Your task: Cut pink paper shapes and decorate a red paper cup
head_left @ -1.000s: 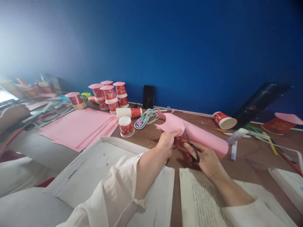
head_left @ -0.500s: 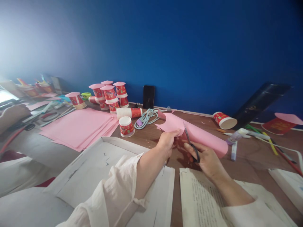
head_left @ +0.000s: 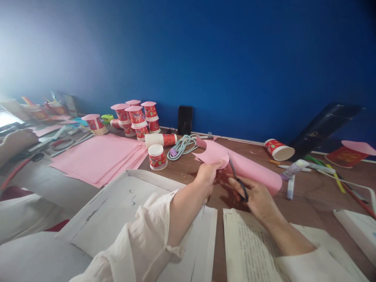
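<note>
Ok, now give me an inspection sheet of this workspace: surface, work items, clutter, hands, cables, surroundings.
Surface: brown table, crowded.
Work items: pink sheet, curled, edge partly cut away; scissors at it.
Clutter: cups, some stacked; paper stack; glue stick; printed pages.
Hands: left hand grips the sheet; right hand holds the scissors.
Cables: coiled cable behind the hands.
Surroundings: blue wall; phone upright by it; another person's hand, far left.

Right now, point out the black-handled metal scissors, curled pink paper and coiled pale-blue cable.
Black-handled metal scissors (head_left: 233, 169), head view: blade.
Curled pink paper (head_left: 250, 165), head view: outer surface.
Coiled pale-blue cable (head_left: 183, 146), head view: coil's middle.
</note>
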Tool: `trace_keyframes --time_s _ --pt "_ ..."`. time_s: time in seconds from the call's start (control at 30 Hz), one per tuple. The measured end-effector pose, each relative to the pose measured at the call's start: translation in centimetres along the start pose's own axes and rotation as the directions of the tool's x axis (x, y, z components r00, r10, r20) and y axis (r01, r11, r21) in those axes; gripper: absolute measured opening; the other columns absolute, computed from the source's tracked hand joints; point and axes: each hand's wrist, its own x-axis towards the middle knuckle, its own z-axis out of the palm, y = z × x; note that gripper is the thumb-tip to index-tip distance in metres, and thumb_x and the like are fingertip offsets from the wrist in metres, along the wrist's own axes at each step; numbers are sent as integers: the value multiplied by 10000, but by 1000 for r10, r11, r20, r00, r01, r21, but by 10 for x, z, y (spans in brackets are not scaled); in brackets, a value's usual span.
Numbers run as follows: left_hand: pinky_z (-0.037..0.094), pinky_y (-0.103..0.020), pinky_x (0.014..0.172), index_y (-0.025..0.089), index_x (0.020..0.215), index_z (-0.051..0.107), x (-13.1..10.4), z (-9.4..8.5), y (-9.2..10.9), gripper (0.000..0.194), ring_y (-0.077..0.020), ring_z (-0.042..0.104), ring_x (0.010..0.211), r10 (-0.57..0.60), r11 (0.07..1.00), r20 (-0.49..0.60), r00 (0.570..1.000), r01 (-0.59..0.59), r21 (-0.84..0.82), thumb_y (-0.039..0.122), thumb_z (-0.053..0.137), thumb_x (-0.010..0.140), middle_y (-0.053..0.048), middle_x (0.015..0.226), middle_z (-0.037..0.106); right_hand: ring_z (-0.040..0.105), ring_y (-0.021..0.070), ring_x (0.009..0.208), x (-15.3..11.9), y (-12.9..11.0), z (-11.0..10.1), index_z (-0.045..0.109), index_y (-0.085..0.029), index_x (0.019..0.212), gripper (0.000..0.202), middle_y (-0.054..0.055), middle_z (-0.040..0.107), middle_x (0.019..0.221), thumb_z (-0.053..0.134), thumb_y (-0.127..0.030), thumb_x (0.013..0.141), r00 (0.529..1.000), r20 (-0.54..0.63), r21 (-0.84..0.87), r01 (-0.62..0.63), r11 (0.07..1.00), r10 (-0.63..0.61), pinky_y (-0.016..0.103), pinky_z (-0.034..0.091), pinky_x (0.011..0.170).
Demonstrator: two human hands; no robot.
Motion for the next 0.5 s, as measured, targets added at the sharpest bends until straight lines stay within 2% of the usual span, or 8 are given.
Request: trace_keyframes --time_s 0.2,0.3,0.43,0.5 --pt "375 -260 537 127 684 624 -2 0 -1 138 -98 474 506 8 1000 -6 1000 -8 5 228 710 722 -14 611 563 506 133 511 2 5 -1 735 -170 780 492 -9 542 528 686 -653 701 1000 28 -30 14 999 -13 250 439 487" --pt "366 -253 520 135 707 613 -2 0 -2 199 -98 466 501 -2 999 -55 998 -1 -49 290 735 728 -4 592 541 485 119 507 3 8 1 709 -170 705 466 -9 540 531 675 -635 727 999 37 -53 21 998 -19 245 436 498" --pt "357 -231 506 125 765 613 -1 1 -5 171 -78 439 509 16 984 -83 996 -30 -174 277 689 781 -7 629 556 471 114 501 3 8 7 731 -161 859 463 -17 544 545 715 -598 707 998 53 0 -39 999 39 239 409 468" --pt "342 -227 493 122 769 606 2 1 -6 146 -72 419 500 18 981 -112 993 -40 -190 252 667 795 -5 631 550 473 114 505 2 7 9 731 -161 874 466 -19 537 546 730 -592 695 996 66 30 -59 998 57 235 397 457"
